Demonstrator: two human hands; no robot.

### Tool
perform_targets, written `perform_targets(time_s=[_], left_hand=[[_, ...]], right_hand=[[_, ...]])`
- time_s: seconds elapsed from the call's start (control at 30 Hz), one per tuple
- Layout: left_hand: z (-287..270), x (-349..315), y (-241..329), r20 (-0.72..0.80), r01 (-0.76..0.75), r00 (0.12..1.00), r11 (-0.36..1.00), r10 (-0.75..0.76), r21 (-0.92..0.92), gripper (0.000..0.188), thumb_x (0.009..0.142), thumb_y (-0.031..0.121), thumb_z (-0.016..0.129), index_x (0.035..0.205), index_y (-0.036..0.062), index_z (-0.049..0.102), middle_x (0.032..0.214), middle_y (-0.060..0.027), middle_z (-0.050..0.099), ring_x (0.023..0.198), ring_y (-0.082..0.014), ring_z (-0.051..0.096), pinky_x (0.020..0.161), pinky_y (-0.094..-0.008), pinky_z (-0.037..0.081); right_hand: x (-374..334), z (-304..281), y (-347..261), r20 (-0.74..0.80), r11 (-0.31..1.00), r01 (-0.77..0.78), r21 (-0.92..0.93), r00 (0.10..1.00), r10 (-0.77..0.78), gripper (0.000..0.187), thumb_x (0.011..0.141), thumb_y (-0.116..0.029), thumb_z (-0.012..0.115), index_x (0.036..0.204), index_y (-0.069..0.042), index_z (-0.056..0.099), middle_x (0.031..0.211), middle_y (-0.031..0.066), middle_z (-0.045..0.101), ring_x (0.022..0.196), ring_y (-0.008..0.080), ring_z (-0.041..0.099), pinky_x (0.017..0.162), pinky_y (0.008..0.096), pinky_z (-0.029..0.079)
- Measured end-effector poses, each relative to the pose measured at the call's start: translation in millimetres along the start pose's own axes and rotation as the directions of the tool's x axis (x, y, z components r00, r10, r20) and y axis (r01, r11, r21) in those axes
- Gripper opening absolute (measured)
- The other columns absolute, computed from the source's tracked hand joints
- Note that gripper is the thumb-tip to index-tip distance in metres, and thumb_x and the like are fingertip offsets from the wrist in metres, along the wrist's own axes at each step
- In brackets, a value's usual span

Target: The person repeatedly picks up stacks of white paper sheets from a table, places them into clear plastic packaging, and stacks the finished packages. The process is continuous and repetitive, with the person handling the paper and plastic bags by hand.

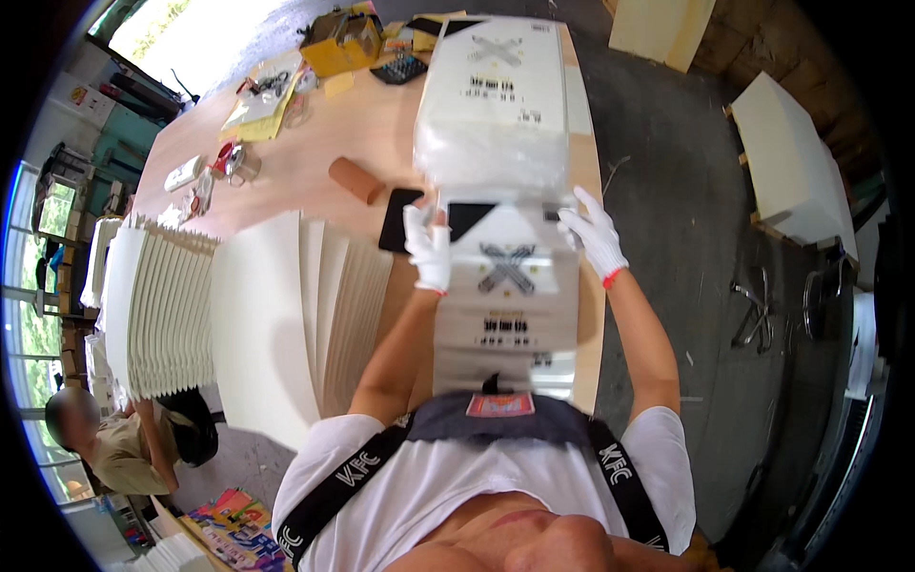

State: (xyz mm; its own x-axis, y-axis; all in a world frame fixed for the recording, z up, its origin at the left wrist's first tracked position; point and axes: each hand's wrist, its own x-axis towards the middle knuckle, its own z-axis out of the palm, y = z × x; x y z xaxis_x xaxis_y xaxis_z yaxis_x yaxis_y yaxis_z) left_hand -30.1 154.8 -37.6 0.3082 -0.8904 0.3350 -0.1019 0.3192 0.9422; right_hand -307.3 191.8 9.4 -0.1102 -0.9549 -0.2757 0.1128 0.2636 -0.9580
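Nearest: my white shirt, black straps over it. Just beyond, the printed plastic bag lies on the table, a plastic-covered white stack at its far end. My gloved left hand is at its left edge, gloved right hand by its far right corner; can't tell whether either grips film. White sheets fan out, left.

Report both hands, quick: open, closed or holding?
White-gloved left hand: open, at left edge of black-printed translucent plastic sheet; contact unclear.
White-gloved right hand: open, at sheet's right edge; contact unclear.
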Motion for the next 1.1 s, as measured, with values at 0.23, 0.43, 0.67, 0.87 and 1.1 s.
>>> perform_targets(time_s=[0.23,0.43,0.67,0.87,1.1], left_hand=[[-94.2,-195.2,46.3,0.807,-0.294,0.577,0.892,-0.121,0.343,0.010,0.077,0.014,0.071,0.082,0.0105,0.063,0.091,-0.0145,0.065,0.094,-0.0327,0.061,0.078,-0.0416,0.048],[-99.7,-224.3,69.8,0.899,-0.629,0.404,0.661,-0.172,0.409,0.021,0.073,0.031,0.073,0.088,0.0163,0.072,0.086,-0.0085,0.068,0.086,-0.0306,0.063,0.078,-0.0425,0.047],[-91.0,-223.6,15.4,0.878,-0.625,0.335,0.617,-0.342,0.479,0.028,0.083,0.038,0.058,0.088,0.0151,0.073,0.092,-0.0139,0.069,0.085,-0.0332,0.065,0.076,-0.0434,0.050],[-96.9,-200.4,48.7,0.869,-0.223,0.249,0.848,-0.428,0.482,0.032,0.090,0.040,0.054,0.097,0.0136,0.072,0.099,-0.0144,0.070,0.089,-0.0310,0.066,0.080,-0.0381,0.049],[-86.9,-185.2,61.9,0.891,-0.421,0.448,0.862,-0.073,0.282,0.029,0.092,0.031,0.052,0.100,0.0090,0.069,0.096,-0.0175,0.068,0.092,-0.0307,0.065,0.084,-0.0391,0.049]], right_hand=[[-232.0,-35.2,102.8,-0.051,0.968,-0.252,0.010,0.966,0.252,0.048,0.092,-0.016,0.065,0.136,-0.003,0.050,0.080,0.0059,0.065,0.059,0.0079,0.055,0.051,0.0227,0.044],[-318.6,-14.4,134.0,-0.087,0.970,-0.224,0.096,0.969,0.233,0.042,0.095,-0.018,0.062,0.133,-0.003,0.053,0.082,0.0038,0.065,0.064,0.0068,0.057,0.056,0.0212,0.046],[-363.3,4.6,147.7,-0.047,0.968,-0.199,0.155,0.977,0.208,0.040,0.095,-0.021,0.061,0.132,-0.005,0.054,0.082,0.0021,0.065,0.063,0.0054,0.056,0.056,0.0198,0.045],[-362.7,35.9,139.6,0.041,0.953,-0.261,0.156,0.965,0.257,0.034,0.095,-0.025,0.062,0.124,-0.007,0.059,0.081,0.0014,0.065,0.061,0.0054,0.054,0.053,0.0187,0.042],[-278.1,87.4,130.7,-0.043,0.913,-0.100,-0.394,0.995,0.091,0.047,0.097,-0.049,0.048,0.110,-0.007,0.063,0.088,0.0102,0.066,0.070,0.0166,0.062,0.064,0.0317,0.048]])
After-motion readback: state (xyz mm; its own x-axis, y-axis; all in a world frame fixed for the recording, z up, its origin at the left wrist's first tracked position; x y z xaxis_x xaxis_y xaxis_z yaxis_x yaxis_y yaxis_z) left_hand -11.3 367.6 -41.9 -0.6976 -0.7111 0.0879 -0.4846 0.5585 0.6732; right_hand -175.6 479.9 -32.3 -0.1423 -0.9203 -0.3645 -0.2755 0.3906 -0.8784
